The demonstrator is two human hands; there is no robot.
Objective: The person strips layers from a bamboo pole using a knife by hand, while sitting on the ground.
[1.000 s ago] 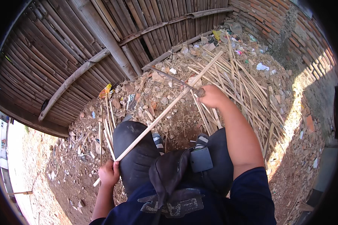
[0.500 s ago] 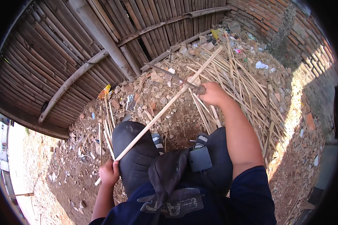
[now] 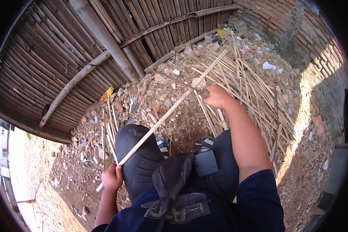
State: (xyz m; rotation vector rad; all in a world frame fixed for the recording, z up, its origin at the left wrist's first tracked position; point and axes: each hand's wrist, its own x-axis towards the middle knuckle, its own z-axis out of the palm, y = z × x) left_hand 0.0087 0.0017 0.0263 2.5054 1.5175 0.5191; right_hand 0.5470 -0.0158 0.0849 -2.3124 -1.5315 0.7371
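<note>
While seated: the person has a long bamboo strip (image 3: 170,110) slanting across the left knee.
Left hand (image 3: 112,178): fingers closed round the strip's lower end.
Right hand (image 3: 216,96): fingers grip a dark blade (image 3: 178,80) against the strip.
Ground: heap of split bamboo (image 3: 255,92).

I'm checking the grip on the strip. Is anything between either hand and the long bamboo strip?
Nothing visible: the left hand grips the long pale bamboo strip near its low end, and the right hand holds a dark blade against it.
</note>
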